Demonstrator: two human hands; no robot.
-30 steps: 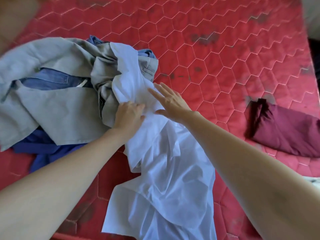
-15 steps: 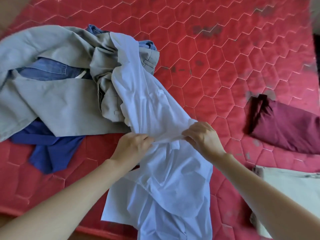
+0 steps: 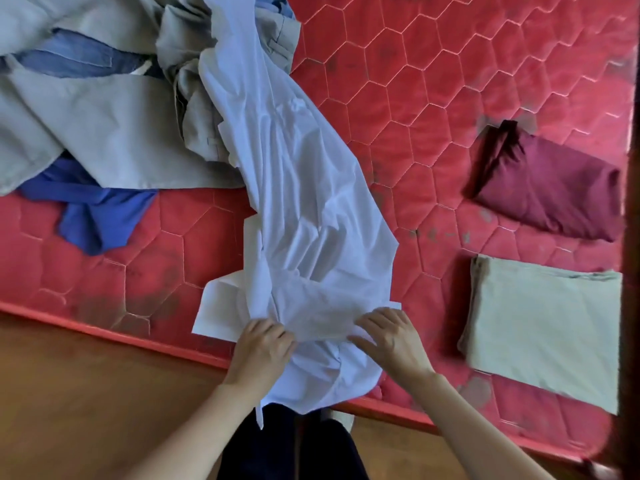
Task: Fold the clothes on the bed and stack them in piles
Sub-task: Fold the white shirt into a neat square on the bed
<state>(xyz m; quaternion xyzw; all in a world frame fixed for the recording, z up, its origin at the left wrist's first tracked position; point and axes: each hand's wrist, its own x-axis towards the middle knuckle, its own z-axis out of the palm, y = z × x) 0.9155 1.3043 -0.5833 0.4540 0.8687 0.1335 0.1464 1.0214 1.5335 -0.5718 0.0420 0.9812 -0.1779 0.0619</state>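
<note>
Red quilted mattress [image 3: 450, 98] (stained) above wooden floor [image 3: 86, 393].

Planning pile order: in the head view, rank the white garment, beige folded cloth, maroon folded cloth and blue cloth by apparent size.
1. White garment, the largest.
2. Beige folded cloth.
3. Maroon folded cloth.
4. Blue cloth, though it is partly buried under the grey clothes, so its true size is unsure.
</note>
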